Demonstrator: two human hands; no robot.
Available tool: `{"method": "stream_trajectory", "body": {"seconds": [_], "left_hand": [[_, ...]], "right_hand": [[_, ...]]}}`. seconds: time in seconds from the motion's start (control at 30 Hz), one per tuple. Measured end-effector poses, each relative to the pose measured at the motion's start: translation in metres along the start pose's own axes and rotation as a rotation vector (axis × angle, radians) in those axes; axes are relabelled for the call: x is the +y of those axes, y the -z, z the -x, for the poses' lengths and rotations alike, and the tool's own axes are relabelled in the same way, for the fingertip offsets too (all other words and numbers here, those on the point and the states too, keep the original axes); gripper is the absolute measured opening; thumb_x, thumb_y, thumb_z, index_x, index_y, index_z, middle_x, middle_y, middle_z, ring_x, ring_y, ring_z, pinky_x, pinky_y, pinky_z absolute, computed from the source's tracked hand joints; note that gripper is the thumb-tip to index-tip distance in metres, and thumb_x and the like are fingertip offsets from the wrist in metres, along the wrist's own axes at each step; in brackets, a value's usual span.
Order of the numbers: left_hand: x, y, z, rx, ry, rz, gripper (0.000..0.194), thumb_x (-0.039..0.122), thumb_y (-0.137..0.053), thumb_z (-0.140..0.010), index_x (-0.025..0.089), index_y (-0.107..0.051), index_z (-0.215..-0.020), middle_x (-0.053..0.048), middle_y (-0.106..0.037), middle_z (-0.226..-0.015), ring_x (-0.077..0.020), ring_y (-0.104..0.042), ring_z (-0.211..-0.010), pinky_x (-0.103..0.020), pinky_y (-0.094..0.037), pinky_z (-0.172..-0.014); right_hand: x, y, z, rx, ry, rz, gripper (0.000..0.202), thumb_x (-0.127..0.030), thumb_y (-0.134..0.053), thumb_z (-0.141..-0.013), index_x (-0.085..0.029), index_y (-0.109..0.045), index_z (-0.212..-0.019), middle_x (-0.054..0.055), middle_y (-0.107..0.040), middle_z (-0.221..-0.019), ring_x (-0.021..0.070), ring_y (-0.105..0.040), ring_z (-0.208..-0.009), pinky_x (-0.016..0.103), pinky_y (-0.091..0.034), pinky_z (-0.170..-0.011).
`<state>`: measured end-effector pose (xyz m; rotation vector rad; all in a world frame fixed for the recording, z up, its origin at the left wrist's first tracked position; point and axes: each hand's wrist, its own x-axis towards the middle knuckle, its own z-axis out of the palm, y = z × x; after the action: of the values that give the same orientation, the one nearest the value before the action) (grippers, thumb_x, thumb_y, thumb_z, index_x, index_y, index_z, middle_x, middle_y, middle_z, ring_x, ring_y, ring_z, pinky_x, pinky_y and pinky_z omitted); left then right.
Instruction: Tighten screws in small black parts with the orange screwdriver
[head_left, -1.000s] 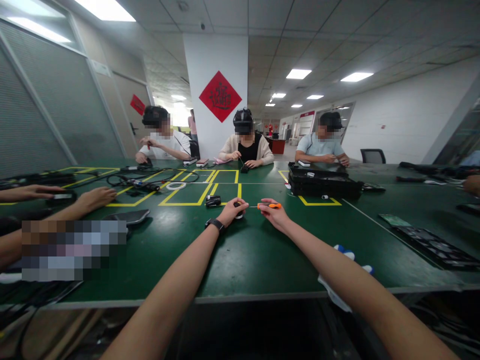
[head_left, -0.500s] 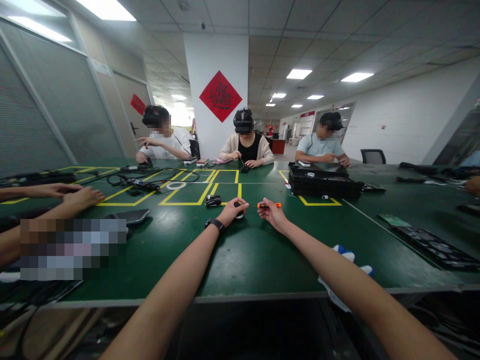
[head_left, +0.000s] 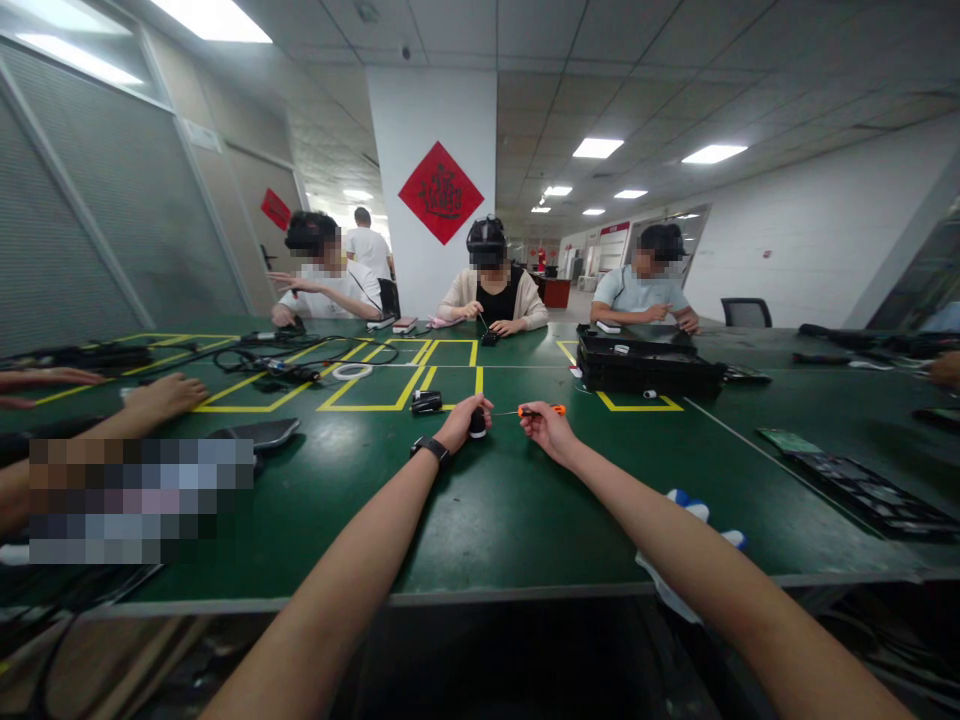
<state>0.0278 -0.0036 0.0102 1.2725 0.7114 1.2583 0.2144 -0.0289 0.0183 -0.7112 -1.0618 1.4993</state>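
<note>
Three people [head_left: 491, 295] sit along the far side of the green table [head_left: 517, 520], dark gear on their heads. Near the left edge, a neighbour's hand [head_left: 169, 397] rests on the tabletop. Cables [head_left: 281, 368] tangle at far left, and a white ring [head_left: 352, 371] lies by yellow tape [head_left: 375, 407]. Just beyond the left hand [head_left: 456, 430] is a dark cylinder [head_left: 427, 403]; beyond the right hand [head_left: 551, 432], a bulky black case [head_left: 649, 366] takes up the far right. Some white-and-blue cloth [head_left: 697, 511] is partly hidden by the right forearm.

Between the hands, near the middle, is a screwdriver [head_left: 555, 410], orange and black, its thin shaft pointing left. The right hand's fingers curl around its handle. The left hand bends closed around a small part [head_left: 477, 424], black above and white below. Whether the tip touches it, I can't tell.
</note>
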Motion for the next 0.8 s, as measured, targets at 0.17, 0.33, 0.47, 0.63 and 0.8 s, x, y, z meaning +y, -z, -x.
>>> {"method": "stream_trajectory", "body": {"seconds": [0.17,0.33,0.47,0.63,0.8], "left_hand": [[0.0031,-0.002,0.0025,0.0,-0.005,-0.001,0.038,0.05,-0.049,-0.071,0.012,-0.054,-0.077,0.0,-0.051,-0.058,-0.0091,-0.05,-0.052,-0.024,-0.042,-0.054],[0.0039,-0.0026,0.0031,-0.013,-0.007,-0.003,0.038,0.049,-0.049,-0.071,0.012,-0.054,-0.077,0.0,-0.05,-0.059,-0.0087,-0.05,-0.052,-0.025,-0.042,-0.055],[0.0028,-0.0022,0.0023,-0.023,-0.02,-0.006,0.036,0.047,-0.051,-0.07,0.012,-0.054,-0.078,0.0,-0.05,-0.061,-0.0085,-0.05,-0.054,-0.024,-0.042,-0.055],[0.0016,-0.0034,0.0018,-0.008,-0.018,-0.029,0.033,0.045,-0.056,-0.067,0.013,-0.053,-0.077,0.001,-0.049,-0.06,-0.0074,-0.048,-0.054,-0.024,-0.042,-0.056],[0.0005,-0.0037,0.0014,-0.007,-0.021,-0.042,0.033,0.043,-0.059,-0.065,0.013,-0.053,-0.077,0.001,-0.049,-0.061,-0.0074,-0.049,-0.055,-0.024,-0.042,-0.056]], "right_hand": [[0.0007,0.0018,-0.0008,0.002,0.016,-0.018,0.016,-0.027,-0.057,-0.066,-0.014,-0.059,-0.075,0.0,-0.057,-0.057,0.007,-0.05,-0.051,0.017,-0.039,-0.048],[-0.0004,0.0008,0.0,0.017,0.018,-0.023,0.016,-0.027,-0.056,-0.065,-0.014,-0.059,-0.074,0.0,-0.056,-0.055,0.0069,-0.049,-0.05,0.018,-0.038,-0.047],[-0.0011,0.0,0.0004,0.023,0.018,-0.032,0.016,-0.027,-0.056,-0.065,-0.014,-0.059,-0.074,0.0,-0.056,-0.055,0.007,-0.049,-0.049,0.018,-0.037,-0.047],[0.0003,0.0013,-0.001,0.02,0.019,-0.022,0.017,-0.027,-0.056,-0.065,-0.014,-0.059,-0.075,0.0,-0.056,-0.055,0.0069,-0.049,-0.049,0.018,-0.037,-0.047],[0.001,0.0013,-0.0021,0.016,0.029,-0.018,0.017,-0.027,-0.056,-0.065,-0.014,-0.059,-0.075,0.0,-0.056,-0.055,0.0071,-0.049,-0.049,0.018,-0.037,-0.047]]}}
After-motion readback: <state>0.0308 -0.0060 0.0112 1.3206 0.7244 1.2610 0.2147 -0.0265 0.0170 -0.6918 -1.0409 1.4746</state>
